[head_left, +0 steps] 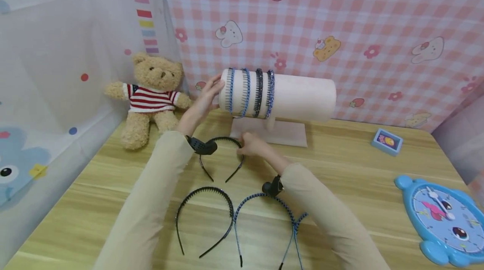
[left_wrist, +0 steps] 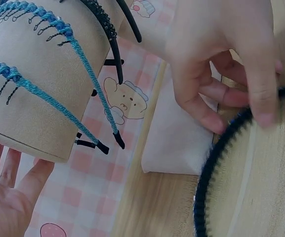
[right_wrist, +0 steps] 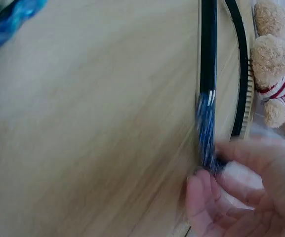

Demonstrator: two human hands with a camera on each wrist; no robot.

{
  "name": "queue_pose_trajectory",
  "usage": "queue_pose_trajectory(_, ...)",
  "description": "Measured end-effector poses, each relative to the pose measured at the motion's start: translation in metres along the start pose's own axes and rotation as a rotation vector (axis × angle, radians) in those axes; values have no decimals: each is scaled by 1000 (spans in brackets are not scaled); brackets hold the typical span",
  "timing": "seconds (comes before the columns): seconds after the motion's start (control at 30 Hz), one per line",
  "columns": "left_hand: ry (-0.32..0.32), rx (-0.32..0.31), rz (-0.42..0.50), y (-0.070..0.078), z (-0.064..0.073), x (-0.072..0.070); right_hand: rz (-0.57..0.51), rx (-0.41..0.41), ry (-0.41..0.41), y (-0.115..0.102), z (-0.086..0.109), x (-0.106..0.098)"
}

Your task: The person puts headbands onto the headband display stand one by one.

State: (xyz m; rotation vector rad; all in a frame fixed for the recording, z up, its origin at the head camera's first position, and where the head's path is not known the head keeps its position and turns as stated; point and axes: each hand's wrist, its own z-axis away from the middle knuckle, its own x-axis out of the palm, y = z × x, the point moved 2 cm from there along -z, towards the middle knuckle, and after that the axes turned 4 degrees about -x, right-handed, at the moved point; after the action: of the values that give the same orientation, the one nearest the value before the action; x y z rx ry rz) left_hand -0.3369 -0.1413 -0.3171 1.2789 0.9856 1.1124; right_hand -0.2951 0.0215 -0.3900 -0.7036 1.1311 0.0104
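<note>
A pale padded display roll (head_left: pixel 302 95) lies horizontally on a stand with a flat base (head_left: pixel 295 133). My left hand (head_left: pixel 204 97) rests against its left end, fingers extended along the underside in the left wrist view. Around the roll sit two blue braided toothed headbands (head_left: pixel 246 93), a black beaded headband (head_left: pixel 259 93) and a glittery blue-purple one (head_left: pixel 270 93). Below, my right hand (head_left: pixel 255 146) pinches a dark toothed headband (left_wrist: pixel 200 207) by the side of its arch. Blue glitter shows along this headband in the right wrist view.
Nearer on the wooden table lie a black toothed headband (head_left: pixel 206 188), a blue headband (head_left: pixel 261 195) and another blue one (head_left: pixel 296 224) partly under my right sleeve. A teddy bear (head_left: pixel 151 93) sits back left. At right are a small blue box (head_left: pixel 387 142) and a blue toy clock (head_left: pixel 438 215).
</note>
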Motion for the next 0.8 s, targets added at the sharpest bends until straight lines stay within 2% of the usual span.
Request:
queue_pose_trajectory(0.1,0,-3,5,0,0,2,-62,60,-26,4,2,-2)
queue_pose_trajectory(0.3,-1,15,3,1,1,1,-46,123,-85,27,20,-27)
queue_pose_trajectory(0.43,-2,20,4,1,1,1,-86,141,-99,55,41,-45)
queue_pose_trajectory(0.57,-2,12,1,0,1,2,-192,172,-107,86,67,-60)
queue_pose_trajectory(0.67,1,6,3,0,2,2,-285,185,-92,105,88,-71)
queue_pose_trajectory(0.8,8,8,7,1,2,1,-332,185,-70,124,114,-88)
